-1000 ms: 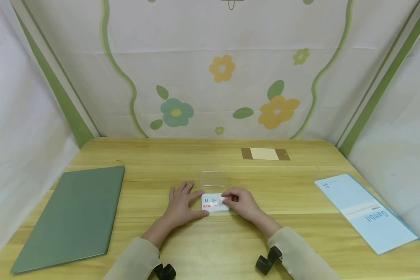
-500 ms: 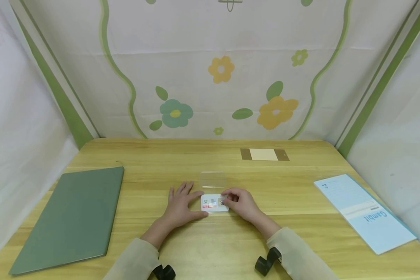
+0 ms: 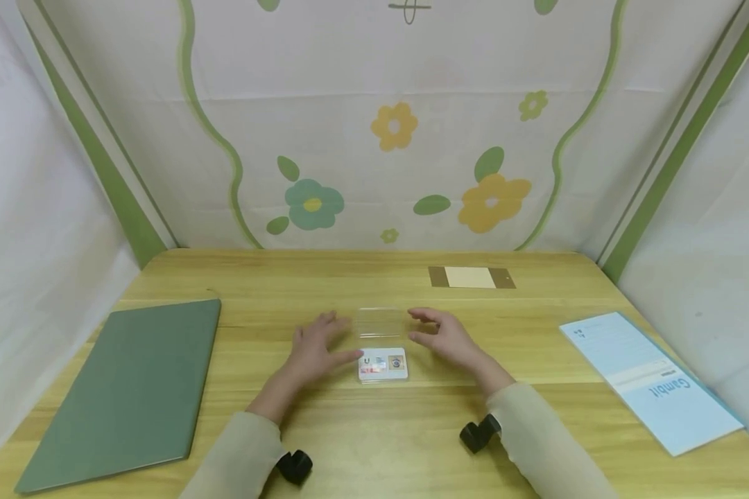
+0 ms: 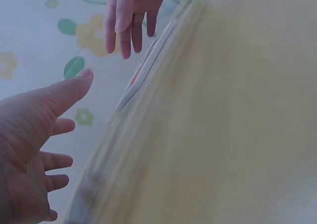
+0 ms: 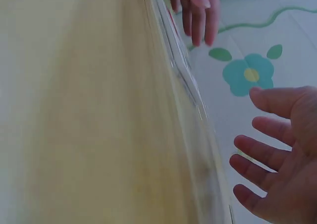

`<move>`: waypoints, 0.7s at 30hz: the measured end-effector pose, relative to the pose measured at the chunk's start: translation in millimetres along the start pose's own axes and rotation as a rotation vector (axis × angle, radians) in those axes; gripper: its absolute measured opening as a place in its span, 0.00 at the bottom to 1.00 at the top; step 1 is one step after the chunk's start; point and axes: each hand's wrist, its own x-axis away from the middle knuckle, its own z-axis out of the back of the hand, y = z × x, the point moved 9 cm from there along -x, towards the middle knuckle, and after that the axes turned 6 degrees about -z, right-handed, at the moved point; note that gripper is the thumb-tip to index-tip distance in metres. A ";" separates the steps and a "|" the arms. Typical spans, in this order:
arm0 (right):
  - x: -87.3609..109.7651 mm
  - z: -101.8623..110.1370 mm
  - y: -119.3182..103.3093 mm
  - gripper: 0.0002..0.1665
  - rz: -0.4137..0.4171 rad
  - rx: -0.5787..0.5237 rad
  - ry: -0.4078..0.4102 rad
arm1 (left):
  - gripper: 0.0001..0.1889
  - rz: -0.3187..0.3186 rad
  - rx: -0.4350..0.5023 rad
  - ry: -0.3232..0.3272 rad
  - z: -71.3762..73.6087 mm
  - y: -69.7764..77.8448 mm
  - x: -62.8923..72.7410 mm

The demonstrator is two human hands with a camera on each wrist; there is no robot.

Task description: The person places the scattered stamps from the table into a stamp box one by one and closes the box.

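A small clear case lies on the wooden table with its transparent lid laid back behind it. In its base is a white card with printed text, a shiny reddish patch at left and a square picture at right. My left hand is just left of the case, fingers spread, thumb tip near the card's upper left corner; whether it touches cannot be told. My right hand hovers right of the lid, holding nothing. In both wrist views the fingers are apart and relaxed, and the case shows edge-on.
A dark green folder lies at the left. At the right is a light blue pad marked "Gambit". A brown and cream card lies near the back edge. A floral curtain closes off the back.
My right hand has let go of the card's right end and moved up and right, uncovering the square picture. My left hand has drawn slightly left, its thumb off the near edge.
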 end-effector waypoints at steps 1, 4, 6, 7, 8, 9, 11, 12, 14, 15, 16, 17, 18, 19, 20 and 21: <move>-3.4 -0.1 1.3 0.29 -0.006 0.011 -0.013 | 0.39 0.017 0.012 0.002 1.6 -2.7 -3.0; -12.8 -2.6 5.4 0.33 -0.021 0.050 -0.048 | 0.40 0.062 0.037 0.012 3.4 -11.5 -12.0; -19.0 -5.6 8.3 0.35 -0.026 0.067 -0.067 | 0.40 0.086 0.032 0.016 3.1 -17.1 -17.5; -21.8 -6.8 9.5 0.36 -0.021 0.087 -0.071 | 0.39 0.095 0.026 0.017 2.6 -19.5 -19.9; -24.0 -7.9 10.1 0.37 -0.016 0.113 -0.074 | 0.39 0.103 0.016 0.017 2.2 -21.3 -22.0; -26.3 -9.3 11.3 0.38 -0.011 0.138 -0.077 | 0.39 0.111 0.002 0.013 1.6 -22.9 -23.8; -30.1 -11.4 13.8 0.39 -0.001 0.191 -0.072 | 0.39 0.118 -0.032 0.004 0.7 -24.6 -27.0; -31.4 -12.2 14.6 0.40 0.003 0.223 -0.064 | 0.39 0.117 -0.044 -0.001 0.4 -24.5 -28.2; -32.9 -14.2 16.2 0.41 0.010 0.279 -0.052 | 0.39 0.111 -0.061 -0.013 -0.9 -23.5 -30.0; -33.4 -15.1 16.8 0.42 0.011 0.305 -0.044 | 0.39 0.110 -0.069 -0.018 -1.6 -23.0 -30.6; -33.7 -15.9 17.2 0.42 0.012 0.328 -0.036 | 0.39 0.105 -0.079 -0.023 -2.4 -22.2 -31.0; -33.9 -16.7 17.4 0.42 0.015 0.351 -0.029 | 0.39 0.104 -0.091 -0.029 -3.3 -21.7 -31.4; -33.7 -17.3 16.9 0.43 0.019 0.373 -0.022 | 0.38 0.102 -0.107 -0.035 -4.3 -21.5 -31.8; -33.7 -18.0 17.1 0.43 0.023 0.394 -0.014 | 0.38 0.102 -0.127 -0.042 -5.6 -21.6 -32.2; -33.8 -18.3 17.6 0.43 0.023 0.413 -0.007 | 0.38 0.104 -0.150 -0.050 -7.2 -22.0 -32.6; -33.9 -18.4 17.7 0.42 0.024 0.427 0.003 | 0.38 0.104 -0.170 -0.055 -8.2 -21.7 -32.9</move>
